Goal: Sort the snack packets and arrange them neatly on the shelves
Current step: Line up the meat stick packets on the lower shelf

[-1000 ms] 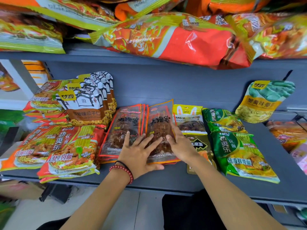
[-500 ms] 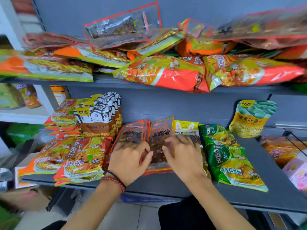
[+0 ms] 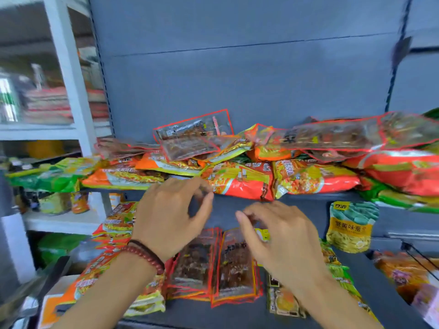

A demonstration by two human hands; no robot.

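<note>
Since half a second ago both hands have lifted off the stack of clear red-edged packets (image 3: 228,264) they were pressing flat, and the view has tilted up toward the upper shelf. In the head view the left hand (image 3: 171,214) and the right hand (image 3: 285,236) hover above that stack, fingers (image 3: 202,198) loosely curled and parted, holding nothing. The stack lies squared in two overlapping rows on the lower shelf (image 3: 202,314), probably left there as finished. The hands seem headed for the unsorted heap above. There, orange-red packets (image 3: 240,180) sprawl over the edge of the upper shelf, with another clear packet (image 3: 192,134) tilted on top. A yellow-green pouch (image 3: 351,226) leans against the grey back panel (image 3: 237,79), apart from the stack. The shelving is grey metal, and a white rack (image 3: 69,67) stands at the left, blurred.
</note>
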